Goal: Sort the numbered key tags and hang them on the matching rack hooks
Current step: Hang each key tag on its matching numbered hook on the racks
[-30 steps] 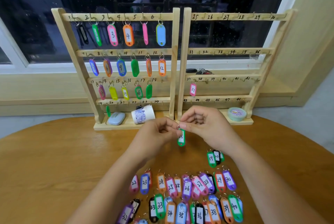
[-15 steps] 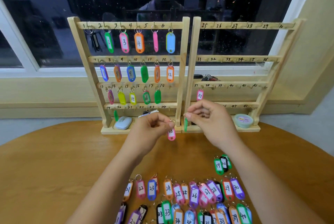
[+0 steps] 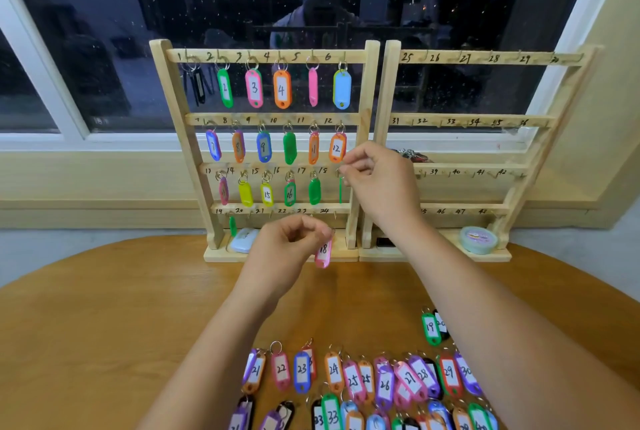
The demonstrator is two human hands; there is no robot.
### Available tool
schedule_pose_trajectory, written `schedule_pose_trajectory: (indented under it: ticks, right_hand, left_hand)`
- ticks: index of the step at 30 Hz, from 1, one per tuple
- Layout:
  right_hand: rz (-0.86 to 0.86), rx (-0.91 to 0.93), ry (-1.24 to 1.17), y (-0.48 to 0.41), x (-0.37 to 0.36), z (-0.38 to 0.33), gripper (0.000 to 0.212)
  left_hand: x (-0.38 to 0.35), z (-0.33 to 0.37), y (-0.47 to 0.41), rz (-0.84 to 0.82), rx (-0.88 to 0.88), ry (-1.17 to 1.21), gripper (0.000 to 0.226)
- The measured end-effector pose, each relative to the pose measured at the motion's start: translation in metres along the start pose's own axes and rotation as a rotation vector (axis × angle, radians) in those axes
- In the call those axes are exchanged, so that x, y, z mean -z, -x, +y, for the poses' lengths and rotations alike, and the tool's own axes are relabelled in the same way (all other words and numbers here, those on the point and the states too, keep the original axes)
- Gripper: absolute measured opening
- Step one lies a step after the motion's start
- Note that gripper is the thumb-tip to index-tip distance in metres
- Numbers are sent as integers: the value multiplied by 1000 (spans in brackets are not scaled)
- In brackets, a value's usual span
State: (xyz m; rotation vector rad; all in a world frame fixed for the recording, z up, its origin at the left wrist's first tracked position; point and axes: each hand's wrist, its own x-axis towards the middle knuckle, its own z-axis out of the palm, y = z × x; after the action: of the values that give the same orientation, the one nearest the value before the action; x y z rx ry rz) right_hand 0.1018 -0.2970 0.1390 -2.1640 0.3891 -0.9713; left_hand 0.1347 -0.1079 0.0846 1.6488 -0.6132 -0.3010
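Our right hand [image 3: 377, 183] is raised at the third rail of the left rack [image 3: 371, 90], fingers curled, thumb and forefinger pinching the ring of a green tag [image 3: 340, 191]. The tag hangs edge-on just below and to the left of those fingertips, right beside the rail's end hook past the number 18. We cannot tell whether the ring is already over the hook.

Our left hand [image 3: 284, 246] sits lower and to the left of the right one, in front of the rack's base. Its fingers are bunched, pinching the top of a pink tag [image 3: 323, 253] marked 18, which dangles just below and to the right of the fingertips, above the table [image 3: 104, 325].

The loose tags [image 3: 332, 372] lie in rows well below both hands, under our forearms.

Half a second ago our right hand held the green tag low, near the rack's base and just beside the left hand. Since then it has lifted up and away to the third rail. Our left hand has kept its grip on the pink tag at much the same spot.
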Motion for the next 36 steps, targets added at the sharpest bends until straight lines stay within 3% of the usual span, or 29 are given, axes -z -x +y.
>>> schedule_pose_trajectory:
  ticks: [10,21,29,36]
  right_hand:
    - [-30,53,19,14,7,4,5]
    - [-156,-144,-58,74,63,38,15]
    - [-354,-283,43,65,95,63,15]
    - [-387,-316,97,63,106,77,13]
  left_hand:
    - [-2,-1,0,16,2,-9,9]
    - [-14,-1,2,43,-37,-55,9]
    - [-20,16,-24,170,-128,-148,10]
    - [-27,36,-56,285,-213,-256,12]
